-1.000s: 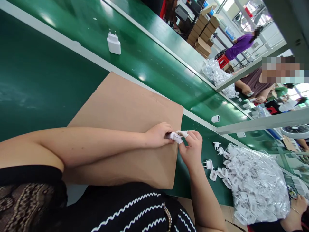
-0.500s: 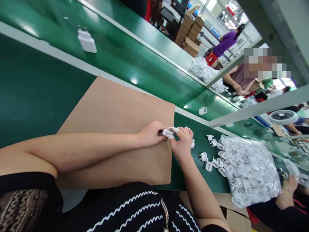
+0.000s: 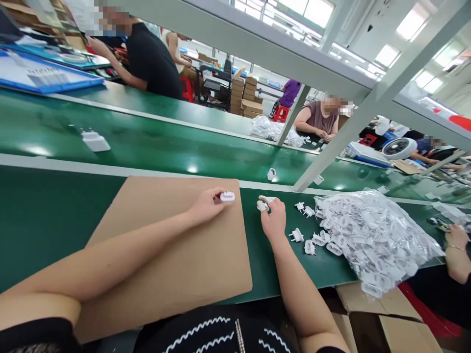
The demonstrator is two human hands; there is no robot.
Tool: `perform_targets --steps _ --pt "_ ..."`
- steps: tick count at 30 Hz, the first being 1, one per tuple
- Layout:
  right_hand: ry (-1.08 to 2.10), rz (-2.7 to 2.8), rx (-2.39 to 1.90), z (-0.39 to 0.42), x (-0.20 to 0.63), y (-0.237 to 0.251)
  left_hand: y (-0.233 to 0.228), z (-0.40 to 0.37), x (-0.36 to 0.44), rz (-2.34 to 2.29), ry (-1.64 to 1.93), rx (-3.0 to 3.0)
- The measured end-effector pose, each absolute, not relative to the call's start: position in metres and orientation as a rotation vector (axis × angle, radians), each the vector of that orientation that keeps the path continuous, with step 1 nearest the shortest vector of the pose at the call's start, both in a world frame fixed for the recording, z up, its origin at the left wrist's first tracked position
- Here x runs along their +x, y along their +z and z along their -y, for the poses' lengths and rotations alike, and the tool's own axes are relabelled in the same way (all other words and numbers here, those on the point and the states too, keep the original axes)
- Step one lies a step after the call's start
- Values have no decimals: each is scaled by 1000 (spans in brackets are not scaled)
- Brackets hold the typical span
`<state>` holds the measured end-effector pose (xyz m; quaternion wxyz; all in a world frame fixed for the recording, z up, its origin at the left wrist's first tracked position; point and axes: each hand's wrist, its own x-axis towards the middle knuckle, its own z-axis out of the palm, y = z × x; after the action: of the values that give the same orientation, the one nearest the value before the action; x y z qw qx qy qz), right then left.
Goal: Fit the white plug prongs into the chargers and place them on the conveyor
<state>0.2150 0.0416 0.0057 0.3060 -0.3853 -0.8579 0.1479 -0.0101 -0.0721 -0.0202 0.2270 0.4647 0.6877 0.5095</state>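
My left hand [image 3: 206, 207] holds a white charger [image 3: 227, 197] between thumb and fingers, above the right part of a brown cardboard sheet [image 3: 176, 260]. The charger's pin end faces up. To the right of the cardboard, my right hand [image 3: 274, 218] is low over the green bench, its thumb and fingers closed around a small white plug piece [image 3: 262, 205]. White covers on the fingertips blend with that piece, so its outline is partly hidden. Several loose plug pieces [image 3: 296, 235] with two pins lie right of this hand, beside a clear bag of plug pieces [image 3: 382, 240].
One white charger [image 3: 95, 141] lies on the far green strip at left, another charger [image 3: 271, 174] near the post [image 3: 320, 147]. Open cardboard boxes [image 3: 408, 323] stand below the bench at right. A co-worker's hand [image 3: 457, 240] is at the right edge; other people sit across the bench.
My hands were together at the charger; now they are apart. The left hand keeps the charger, and the right has moved away to the plug pieces. The view has tilted up and turned.
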Motion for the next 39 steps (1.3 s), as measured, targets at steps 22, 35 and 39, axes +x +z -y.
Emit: perform_targets --steps 22,35,39 --pt "2123 884 -693 -69 220 14 8 -143 7 -2438 929 1285" --pt "1745 1223 -833 -53 218 15 10 1 -3 -1880 972 1950" --pt "1719 1429 -782 -34 214 20 -1 77 8 -1712 939 2100"
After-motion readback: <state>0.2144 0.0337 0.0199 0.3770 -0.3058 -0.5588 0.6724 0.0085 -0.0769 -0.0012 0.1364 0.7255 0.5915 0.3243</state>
